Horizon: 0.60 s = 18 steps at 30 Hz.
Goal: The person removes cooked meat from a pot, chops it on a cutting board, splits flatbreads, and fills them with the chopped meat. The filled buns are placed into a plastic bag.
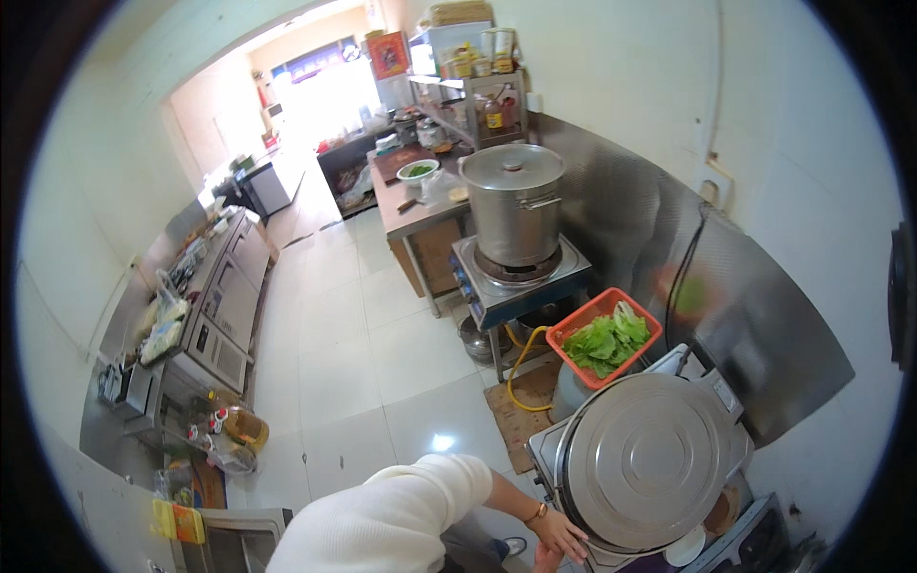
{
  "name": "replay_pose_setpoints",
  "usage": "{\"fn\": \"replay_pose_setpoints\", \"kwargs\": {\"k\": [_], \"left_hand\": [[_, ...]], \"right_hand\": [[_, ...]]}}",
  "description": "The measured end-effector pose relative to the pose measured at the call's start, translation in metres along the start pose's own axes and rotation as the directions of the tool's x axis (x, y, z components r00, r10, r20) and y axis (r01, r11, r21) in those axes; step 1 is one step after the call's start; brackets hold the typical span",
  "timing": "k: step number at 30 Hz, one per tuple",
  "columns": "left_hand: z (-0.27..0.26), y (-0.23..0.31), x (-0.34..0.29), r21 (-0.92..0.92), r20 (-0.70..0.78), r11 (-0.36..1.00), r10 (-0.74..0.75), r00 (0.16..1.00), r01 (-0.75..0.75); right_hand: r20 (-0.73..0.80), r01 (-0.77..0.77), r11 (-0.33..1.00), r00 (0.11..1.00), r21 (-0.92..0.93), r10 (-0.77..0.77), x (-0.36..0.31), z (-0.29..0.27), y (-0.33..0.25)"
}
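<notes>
Right hand (pixel 557 531) at near edge of large steel lid (pixel 646 458), near right; fingers (pixel 569 545) spread, resting, not clamped. Left hand unseen. Risk: hot lid, burn; lid sliding off cooker (pixel 735 406).

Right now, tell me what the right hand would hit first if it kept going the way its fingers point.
Most likely the big round steel lid; the right hand is at its lower-left rim.

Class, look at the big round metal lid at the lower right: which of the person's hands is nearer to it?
Right. The right hand rests at the lower left rim of the big round metal lid, apparently touching it. The left hand is not clearly visible; it may be hidden under the white sleeve.
</notes>
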State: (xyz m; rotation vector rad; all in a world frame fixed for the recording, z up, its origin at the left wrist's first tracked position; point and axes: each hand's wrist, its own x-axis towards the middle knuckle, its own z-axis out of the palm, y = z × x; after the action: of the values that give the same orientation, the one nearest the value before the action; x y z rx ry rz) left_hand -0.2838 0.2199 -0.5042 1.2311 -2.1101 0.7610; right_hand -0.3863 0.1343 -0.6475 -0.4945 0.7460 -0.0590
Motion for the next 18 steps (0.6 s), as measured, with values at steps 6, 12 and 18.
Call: {"fn": "replay_pose_setpoints", "kwargs": {"k": [6, 12, 18], "left_hand": [[-0.131, 0.022, 0.007, -0.176, 0.345, 0.878, -0.368, 0.864, 0.444], [-0.341, 0.136, -0.141, 0.140, 0.086, -0.015, -0.996, -0.027, 0.990], [-0.530, 0.404, -0.257, 0.105, -0.416, -0.812, -0.560, -0.716, 0.575]], "right_hand": [[0.069, 0.312, 0.929, 0.950, -0.201, -0.304, -0.008, -0.030, 0.027], [0.114, -0.093, 0.970, 0.991, 0.226, 0.068, 0.045, 0.005, 0.062], [-0.031, 0.168, 0.965, 0.986, 0.203, -0.166, 0.051, 0.017, 0.061]]}}
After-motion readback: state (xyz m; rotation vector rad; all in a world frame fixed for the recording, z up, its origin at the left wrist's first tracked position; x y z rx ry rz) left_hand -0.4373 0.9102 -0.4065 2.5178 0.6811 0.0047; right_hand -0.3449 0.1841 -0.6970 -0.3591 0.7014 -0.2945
